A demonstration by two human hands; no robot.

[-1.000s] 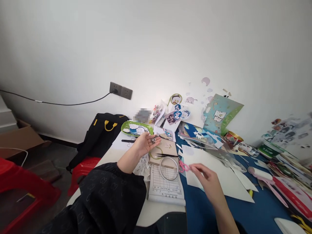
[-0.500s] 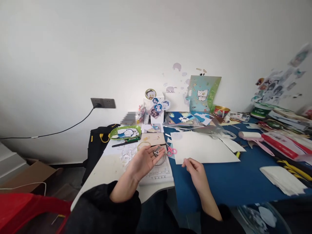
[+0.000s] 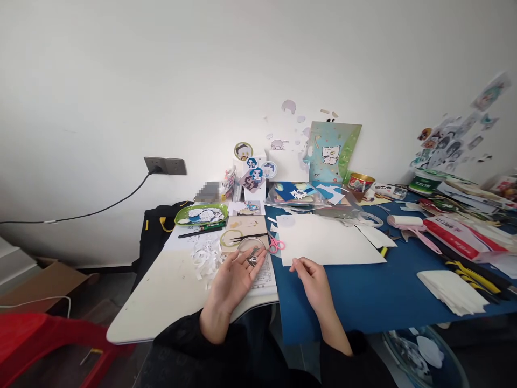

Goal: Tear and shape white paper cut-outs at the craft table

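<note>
My left hand (image 3: 234, 277) is turned palm up with its fingers stretched out. A small dark cut-out picture (image 3: 253, 258) with a white motif lies on those fingers. My right hand (image 3: 312, 276) is pinched closed at the near edge of a large white paper sheet (image 3: 327, 242); whether anything is between its fingertips I cannot make out. Pink-handled scissors (image 3: 277, 246) lie between the hands, a little farther back. Behind my left fingers are a clear ring (image 3: 250, 242), black tweezers (image 3: 252, 236) and a printed sheet (image 3: 266, 276).
Curled white paper scraps (image 3: 205, 261) lie left of my left hand, with a green tray (image 3: 222, 216) of cut-outs behind. A pink lint roller (image 3: 412, 226), folded white paper (image 3: 452, 291) and yellow-black tools (image 3: 470, 277) are on the right. A red chair (image 3: 60, 339) stands lower left.
The camera view has shifted slightly. My left hand has lowered a little toward me, the cut-out still on its fingers. My right hand keeps its pinch near the sheet's edge.
</note>
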